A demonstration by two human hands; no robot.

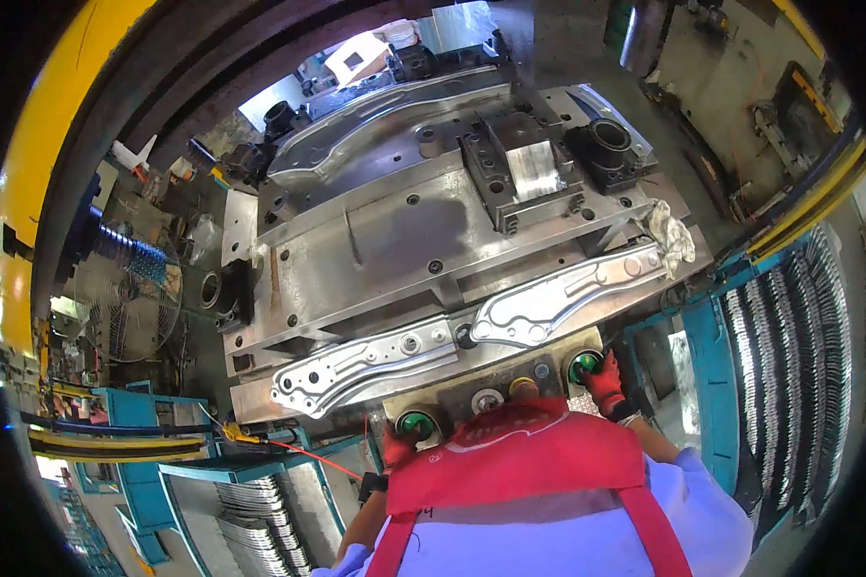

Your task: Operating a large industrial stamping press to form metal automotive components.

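Note:
My right hand (604, 387), in a red glove, lies at the side of a green push button (584, 366) in a round housing. Its fingers look spread against that button's edge, holding nothing. At the other green push button (415, 424) is my left hand (397, 448), also red-gloved. The red apron (520, 447) covers much of it, and its fingers do not show clearly. Both buttons sit on a control box (457, 396) in front of the press. Beyond it, two stamped metal arms, a left one (370, 362) and a right one (568, 300), lie along the die's near edge.
A large steel die (385, 236) fills the press bed, with a long curved metal panel (385, 120) at its back. A crumpled rag (671, 238) lies at its right corner. Teal racks of stacked metal parts stand right (794, 356) and lower left (260, 519). A fan (130, 298) stands left.

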